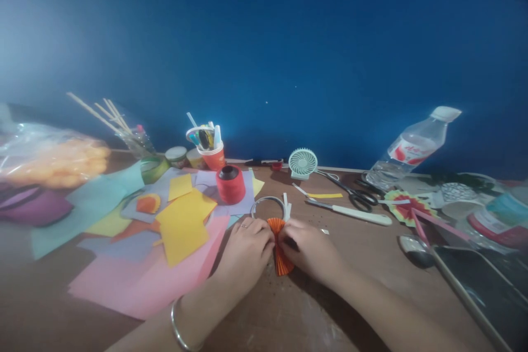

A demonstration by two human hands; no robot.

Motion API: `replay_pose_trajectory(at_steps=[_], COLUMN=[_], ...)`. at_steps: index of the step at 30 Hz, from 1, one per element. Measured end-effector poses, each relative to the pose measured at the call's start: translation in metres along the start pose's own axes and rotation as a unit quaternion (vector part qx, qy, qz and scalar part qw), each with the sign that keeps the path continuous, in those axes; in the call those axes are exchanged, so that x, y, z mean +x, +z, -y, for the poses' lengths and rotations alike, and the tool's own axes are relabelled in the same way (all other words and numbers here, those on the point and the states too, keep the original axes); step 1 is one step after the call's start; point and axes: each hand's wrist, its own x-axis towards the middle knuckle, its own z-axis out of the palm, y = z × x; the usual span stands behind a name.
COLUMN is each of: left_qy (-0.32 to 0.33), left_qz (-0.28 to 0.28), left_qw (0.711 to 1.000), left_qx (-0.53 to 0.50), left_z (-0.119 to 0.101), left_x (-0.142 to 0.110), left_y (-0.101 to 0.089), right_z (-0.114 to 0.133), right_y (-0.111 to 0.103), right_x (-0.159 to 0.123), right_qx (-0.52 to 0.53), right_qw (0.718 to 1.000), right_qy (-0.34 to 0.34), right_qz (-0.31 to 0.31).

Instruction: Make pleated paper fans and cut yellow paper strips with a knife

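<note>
A pleated orange paper fan [284, 258] is pinched at its middle between my two hands, low over the brown table [313, 308]. My left hand [249, 242] grips it from the left, fingers bent and pressed together. From the other side my right hand [307, 245] closes on the same paper, and its fingertips are partly hidden. The folds spread out above and below the fingers. Just beyond my hands lies a roll of tape [268, 198], with pale strips [287, 206] standing at its right edge.
Coloured paper sheets [181, 231] cover the left side, with a red thread spool [230, 184] behind. A white-handled cutter [363, 215], scissors [358, 196] and a small fan [303, 163] lie to the right. A tilted bottle [412, 146] and a phone [482, 291] are farther right.
</note>
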Motion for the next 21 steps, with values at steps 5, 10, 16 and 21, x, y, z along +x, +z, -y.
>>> replay_pose_trajectory(at_steps=[5, 10, 16, 21], left_qy=[-0.011, -0.019, -0.088, -0.103], left_qz=[-0.006, -0.011, -0.015, -0.021], left_qw=[1.000, 0.993, 0.962, 0.954], left_qx=[-0.024, -0.116, -0.260, -0.280], left_z=[-0.003, -0.004, -0.004, -0.003], left_x=[-0.001, -0.004, -0.004, -0.003], left_y=[-0.002, -0.003, -0.003, -0.007], right_z=[0.006, 0.013, 0.019, 0.020], right_y=[-0.001, -0.004, -0.003, -0.001], right_x=[-0.002, -0.006, -0.009, -0.010], right_qx=[0.039, 0.119, 0.153, 0.176], right_qw=[0.999, 0.992, 0.985, 0.980], right_qy=[0.001, 0.035, 0.043, 0.046], right_qz=[-0.021, -0.037, -0.066, -0.086])
